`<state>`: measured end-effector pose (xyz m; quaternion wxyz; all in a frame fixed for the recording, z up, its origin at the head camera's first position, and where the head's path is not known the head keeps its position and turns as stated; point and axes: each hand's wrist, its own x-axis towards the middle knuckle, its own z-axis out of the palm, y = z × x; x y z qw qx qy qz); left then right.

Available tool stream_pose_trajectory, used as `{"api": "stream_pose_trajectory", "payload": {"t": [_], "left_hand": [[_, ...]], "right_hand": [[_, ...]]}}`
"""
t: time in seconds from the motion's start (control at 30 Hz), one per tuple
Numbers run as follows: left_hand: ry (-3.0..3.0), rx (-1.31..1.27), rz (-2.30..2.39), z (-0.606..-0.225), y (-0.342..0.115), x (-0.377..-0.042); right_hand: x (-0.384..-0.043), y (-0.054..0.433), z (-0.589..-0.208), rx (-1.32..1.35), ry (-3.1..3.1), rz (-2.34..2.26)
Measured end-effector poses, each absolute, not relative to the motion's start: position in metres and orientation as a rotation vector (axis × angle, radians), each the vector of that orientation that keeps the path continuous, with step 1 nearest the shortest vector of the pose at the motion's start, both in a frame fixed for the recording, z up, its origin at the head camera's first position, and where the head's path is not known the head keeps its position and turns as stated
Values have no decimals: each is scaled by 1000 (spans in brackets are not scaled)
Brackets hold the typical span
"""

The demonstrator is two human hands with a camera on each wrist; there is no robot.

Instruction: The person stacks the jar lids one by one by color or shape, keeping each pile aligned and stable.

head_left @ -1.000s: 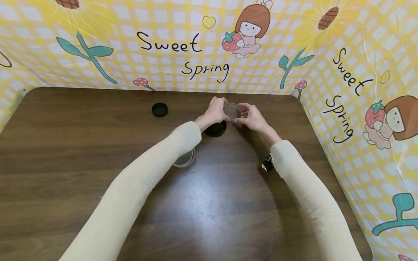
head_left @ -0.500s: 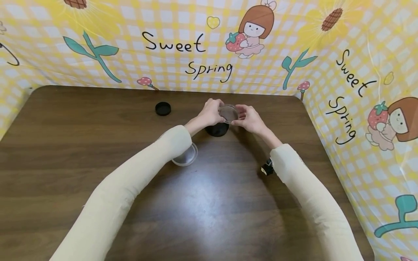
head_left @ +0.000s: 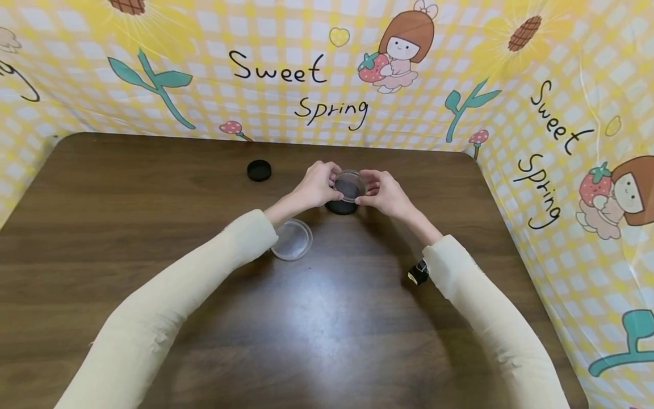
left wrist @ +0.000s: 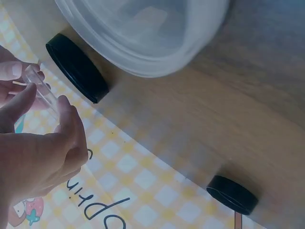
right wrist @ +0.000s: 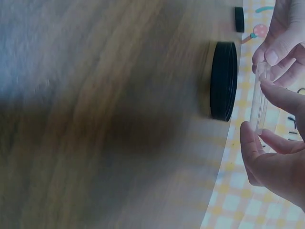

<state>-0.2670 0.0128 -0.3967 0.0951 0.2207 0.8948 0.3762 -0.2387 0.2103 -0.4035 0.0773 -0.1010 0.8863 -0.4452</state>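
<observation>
A clear, shallow round dish is held up between both hands in the head view. My left hand pinches its left edge between thumb and fingers, while my right hand grips the opposite edge. Seen from the side, the dish is thin and tilted in the right wrist view. Below it on the table is a wide black round lid, partly covered by the dish in the head view. In the left wrist view, this black lid appears beside the fingers.
A larger clear round container stands on the brown wooden table by the left cuff. Farther back on the left lies a smaller black lid. A yellow checked cloth hangs behind and to the right. A small black device sits at the right cuff.
Both hands have brought the dish left and nearer, so it now overlaps the wide black lid. The left forearm has swung left, uncovering more of the clear container.
</observation>
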Motion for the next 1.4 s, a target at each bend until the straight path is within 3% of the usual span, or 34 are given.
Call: {"api": "stream_pose_trajectory", "payload": {"t": [1.4], "left_hand": [[2573, 597, 1297, -402, -85, -192]], "right_hand": [[-186, 132, -411, -595, 2600, -1345]]}}
